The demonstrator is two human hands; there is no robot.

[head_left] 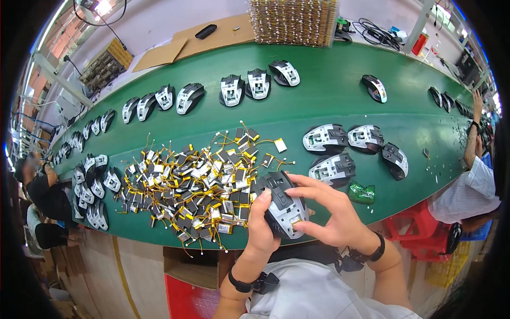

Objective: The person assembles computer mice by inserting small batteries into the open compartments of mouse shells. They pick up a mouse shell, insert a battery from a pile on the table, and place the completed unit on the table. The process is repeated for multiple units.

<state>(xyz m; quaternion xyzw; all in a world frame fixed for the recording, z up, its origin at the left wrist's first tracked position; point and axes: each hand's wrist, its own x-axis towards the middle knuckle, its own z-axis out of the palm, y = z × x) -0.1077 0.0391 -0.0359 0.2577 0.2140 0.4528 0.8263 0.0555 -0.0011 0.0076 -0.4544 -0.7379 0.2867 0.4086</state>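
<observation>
A half-assembled computer mouse point(286, 208), dark on top with a pale grey open frame, is held over the table's near edge. My left hand point(260, 226) is closed round its left side, thumb on the upper edge. My right hand point(332, 212) grips it from the right: the thumb presses at the lower opening by a small yellowish piece, and a finger lies on the dark top part. What the right fingertips cover is hidden. Left of the mouse spreads a big heap of small battery packs point(199, 186) with yellow tape and thin wires.
Several more open mice point(325, 138) lie to the right, beside a green crumpled packet point(362, 192). Rows of mice point(232, 90) line the green table point(329, 69). Clear stacked trays point(292, 21) stand at the back. Co-workers sit left and right, one arm point(473, 133) on the table.
</observation>
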